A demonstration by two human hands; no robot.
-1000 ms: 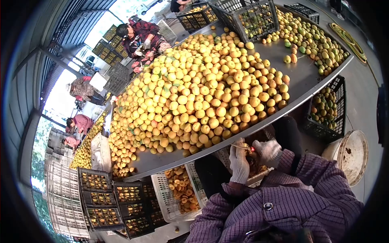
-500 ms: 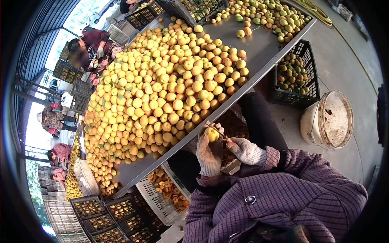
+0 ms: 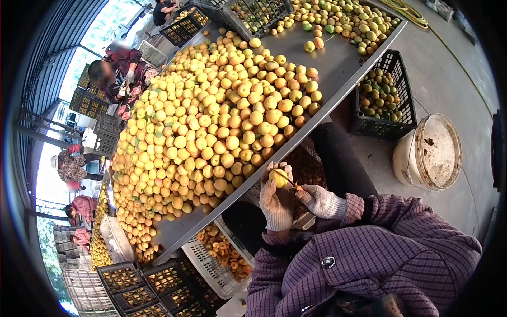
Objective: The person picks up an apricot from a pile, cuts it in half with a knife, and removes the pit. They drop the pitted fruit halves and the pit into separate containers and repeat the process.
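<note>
In my gloved left hand (image 3: 277,204) is a yellow apricot (image 3: 278,178), with the fingers curled round it. My gloved right hand (image 3: 322,202) pinches a thin, dark, rod-like tool (image 3: 288,180); its exact kind is too small to make out. The tool's tip reaches the side of the apricot. Both hands are over my lap, just beside the metal table edge (image 3: 244,189). A large heap of apricots (image 3: 211,116) covers the table beyond them. Below the hands, a container with orange-brown pieces (image 3: 309,171) is partly hidden.
A white crate (image 3: 212,262) holds halved apricots (image 3: 227,251) at the left of my knees. On the right stand a black crate of greenish fruit (image 3: 380,95) and a dirty white bucket (image 3: 435,152). Several people work across the table, one in a dark patterned top (image 3: 127,58).
The view has shifted slightly. The apricot sits a little differently in my left hand, and the tool has tilted against its side. Across the table, a person has raised their head.
</note>
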